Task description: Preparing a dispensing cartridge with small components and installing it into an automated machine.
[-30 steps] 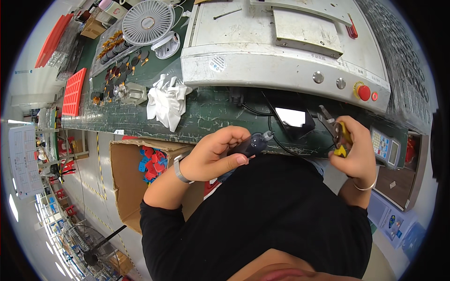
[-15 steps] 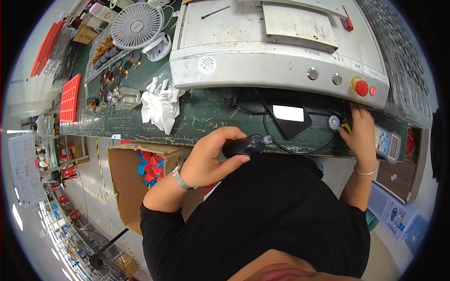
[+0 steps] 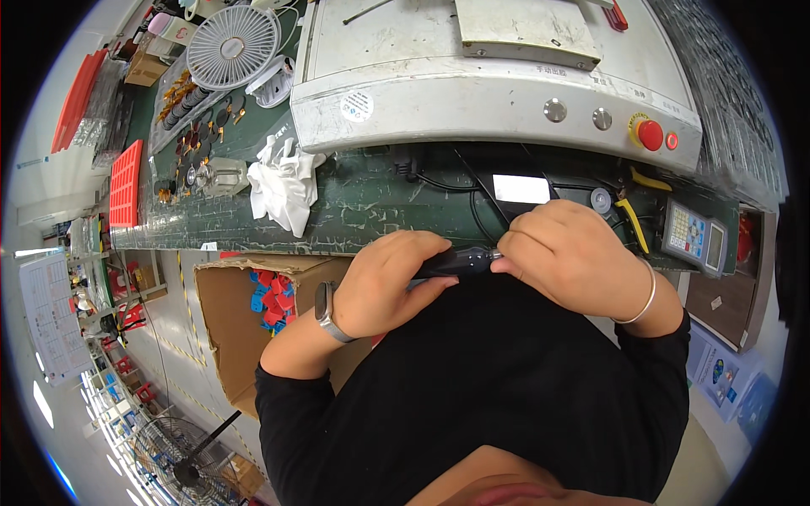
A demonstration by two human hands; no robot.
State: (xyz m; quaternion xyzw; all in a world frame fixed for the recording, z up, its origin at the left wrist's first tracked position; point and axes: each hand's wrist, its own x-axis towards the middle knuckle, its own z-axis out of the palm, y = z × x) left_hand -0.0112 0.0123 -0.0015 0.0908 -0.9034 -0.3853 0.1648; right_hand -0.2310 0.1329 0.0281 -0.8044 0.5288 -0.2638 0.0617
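My left hand (image 3: 384, 282) is closed around a black, cylindrical tool (image 3: 445, 263) held level just over my lap, at the table's near edge. My right hand (image 3: 569, 257) pinches at the narrow, light-coloured tip on the tool's right end. Its curled fingers cover most of that tip, so whether a small part is held there too is hidden. Beyond my right hand lies a black device with a white label (image 3: 521, 189), partly covered by the hand. Yellow-handled pliers (image 3: 633, 224) rest on the table to the right, beside a small round clear disc (image 3: 600, 201).
A grey machine (image 3: 498, 105) with a red emergency button (image 3: 649, 135) fills the back. A handheld keypad device (image 3: 694, 236) lies far right. White cloth (image 3: 285, 185), a desk fan (image 3: 234, 48) and a red tray (image 3: 126, 184) are left. A cardboard box (image 3: 232, 329) stands below the table edge.
My right hand has left the pliers area and moved left to the tip of the tool, closing on it. My left hand still holds the tool, nearly in place.
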